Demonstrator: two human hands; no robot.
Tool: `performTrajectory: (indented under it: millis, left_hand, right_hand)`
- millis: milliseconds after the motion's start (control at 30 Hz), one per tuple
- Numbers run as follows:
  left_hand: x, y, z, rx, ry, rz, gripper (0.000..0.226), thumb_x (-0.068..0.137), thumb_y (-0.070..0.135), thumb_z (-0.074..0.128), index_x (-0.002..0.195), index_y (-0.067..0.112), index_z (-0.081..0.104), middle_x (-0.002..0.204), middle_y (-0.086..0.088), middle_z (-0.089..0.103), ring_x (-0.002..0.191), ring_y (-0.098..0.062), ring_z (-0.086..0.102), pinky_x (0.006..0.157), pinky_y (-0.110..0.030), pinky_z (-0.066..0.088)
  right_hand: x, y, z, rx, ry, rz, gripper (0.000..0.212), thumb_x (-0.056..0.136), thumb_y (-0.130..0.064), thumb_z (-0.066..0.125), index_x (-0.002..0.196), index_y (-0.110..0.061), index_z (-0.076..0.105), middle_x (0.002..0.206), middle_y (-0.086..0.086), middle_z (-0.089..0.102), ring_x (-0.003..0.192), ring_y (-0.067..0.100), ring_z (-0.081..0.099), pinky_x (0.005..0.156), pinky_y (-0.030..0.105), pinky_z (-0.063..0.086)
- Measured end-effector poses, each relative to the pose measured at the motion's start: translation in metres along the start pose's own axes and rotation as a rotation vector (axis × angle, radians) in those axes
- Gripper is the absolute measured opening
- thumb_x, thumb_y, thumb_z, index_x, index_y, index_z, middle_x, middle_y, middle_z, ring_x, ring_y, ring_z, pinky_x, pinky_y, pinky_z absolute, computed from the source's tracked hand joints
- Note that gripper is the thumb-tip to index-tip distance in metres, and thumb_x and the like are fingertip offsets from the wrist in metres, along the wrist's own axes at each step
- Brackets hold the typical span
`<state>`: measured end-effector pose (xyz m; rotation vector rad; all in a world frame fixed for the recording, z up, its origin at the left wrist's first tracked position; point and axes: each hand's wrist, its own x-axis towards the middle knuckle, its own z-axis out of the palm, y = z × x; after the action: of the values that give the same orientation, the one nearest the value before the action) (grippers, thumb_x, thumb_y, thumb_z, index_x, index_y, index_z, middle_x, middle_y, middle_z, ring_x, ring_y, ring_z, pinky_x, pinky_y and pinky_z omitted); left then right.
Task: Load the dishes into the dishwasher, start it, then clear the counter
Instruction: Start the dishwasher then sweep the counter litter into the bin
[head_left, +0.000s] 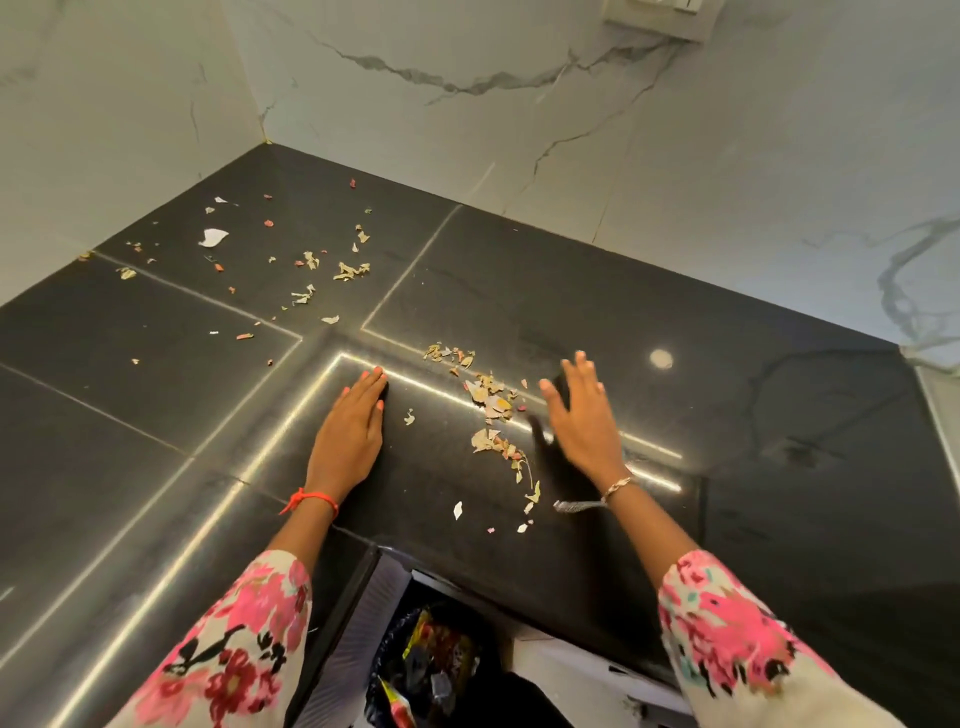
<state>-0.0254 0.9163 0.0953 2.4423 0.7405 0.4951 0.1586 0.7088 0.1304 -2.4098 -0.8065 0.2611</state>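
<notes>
A black stone counter (727, 405) fills the corner under white marble walls. Dry peel scraps (491, 402) lie in a loose line between my two hands. More scraps (311, 260) are scattered toward the far left corner, with a white paper bit (212, 237) among them. My left hand (353, 426) lies flat on the counter, fingers straight and together, left of the scrap line. Just right of the scraps, my right hand (584, 415) has straight, slightly spread fingers and holds nothing; whether it touches the counter I cannot tell.
Below the counter's front edge stands an open bin (431, 665) lined with a black bag and holding wrappers. A switch plate (660, 18) sits high on the back wall. A white ledge (940, 415) borders the counter at the right.
</notes>
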Motion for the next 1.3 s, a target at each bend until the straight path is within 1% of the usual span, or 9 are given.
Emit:
performTrajectory:
  millis: [100,200,367,733,933,1000,1067,1167,1300]
  left_hand:
    - [0.001,0.001,0.001,0.017,0.026,-0.009,0.043,0.097,0.007,0.039,0.140,0.005,0.039,0.148,-0.007,0.034,0.139,-0.017,0.026,0.116,-0.027,0.012]
    - [0.001,0.001,0.003,0.043,0.043,-0.020,0.044,0.097,0.008,0.040,0.140,0.003,0.037,0.151,-0.007,0.029,0.141,-0.017,0.023,0.115,-0.024,0.009]
    - [0.000,0.002,0.005,0.129,0.039,-0.044,0.046,0.098,0.014,0.036,0.144,0.010,0.032,0.153,0.000,0.025,0.142,-0.010,0.015,0.116,-0.033,-0.001]
    - [0.000,0.001,0.001,0.119,0.007,-0.072,0.048,0.100,0.017,0.032,0.147,0.015,0.025,0.154,0.006,0.017,0.138,0.002,0.002,0.117,-0.028,-0.004]
    - [0.000,0.001,0.001,0.108,0.005,-0.079,0.047,0.099,0.014,0.035,0.145,0.012,0.029,0.154,0.004,0.021,0.139,-0.001,0.007,0.117,-0.031,0.000]
    - [0.000,0.002,0.001,0.109,0.001,-0.079,0.047,0.099,0.013,0.035,0.145,0.012,0.029,0.154,0.003,0.021,0.141,-0.004,0.009,0.117,-0.031,0.000]
    - [0.001,0.002,0.000,0.113,-0.004,-0.086,0.046,0.099,0.014,0.034,0.145,0.011,0.029,0.154,0.003,0.021,0.142,-0.007,0.011,0.117,-0.030,-0.001]
    - [0.001,0.003,-0.001,0.122,-0.002,-0.086,0.046,0.099,0.014,0.034,0.145,0.011,0.030,0.154,0.002,0.022,0.142,-0.008,0.013,0.116,-0.029,-0.001]
    - [0.000,0.005,0.000,0.130,0.012,-0.078,0.045,0.099,0.013,0.034,0.144,0.009,0.032,0.153,0.001,0.025,0.142,-0.010,0.015,0.116,-0.030,-0.001]
  right_hand:
    - [0.007,0.015,0.005,-0.236,-0.093,0.039,0.072,0.095,-0.056,0.021,0.149,-0.011,0.006,0.157,0.004,-0.003,0.145,0.015,-0.006,0.119,0.035,-0.002]
    - [-0.009,-0.012,0.029,-0.229,-0.169,-0.136,0.076,0.092,-0.060,0.017,0.149,-0.013,-0.001,0.157,0.002,-0.006,0.144,0.014,-0.009,0.119,0.036,-0.001]
    - [-0.005,-0.048,0.038,0.142,-0.325,-0.299,0.065,0.096,-0.051,0.030,0.150,-0.024,0.007,0.157,-0.010,-0.001,0.141,0.002,-0.005,0.118,0.033,0.005]
    - [0.105,-0.077,0.063,-0.273,-0.490,-0.557,0.057,0.100,-0.043,0.025,0.149,-0.018,0.012,0.158,0.000,0.002,0.145,0.011,-0.004,0.118,0.032,-0.005]
    - [0.059,-0.054,0.049,-0.068,-0.755,-0.769,0.046,0.101,-0.029,0.025,0.146,-0.019,0.027,0.155,-0.007,0.018,0.143,0.003,0.007,0.118,0.025,-0.001]
    - [0.039,-0.046,0.034,0.023,-0.845,-0.717,0.043,0.101,-0.026,0.029,0.143,-0.021,0.035,0.152,-0.010,0.026,0.142,0.001,0.014,0.118,0.023,0.004]
    - [0.020,-0.041,0.015,0.165,-0.799,-0.575,0.039,0.100,-0.027,0.033,0.138,-0.024,0.043,0.147,-0.014,0.034,0.137,-0.002,0.025,0.115,0.020,0.017]
    - [-0.007,-0.030,-0.011,0.341,-0.463,-0.329,0.043,0.096,-0.036,0.033,0.135,-0.024,0.046,0.145,-0.014,0.037,0.135,-0.002,0.030,0.111,0.019,0.027]
    - [-0.060,0.002,-0.024,0.224,-0.233,-0.012,0.056,0.096,-0.050,0.029,0.144,-0.022,0.030,0.153,-0.010,0.021,0.140,0.001,0.014,0.117,0.033,0.017]
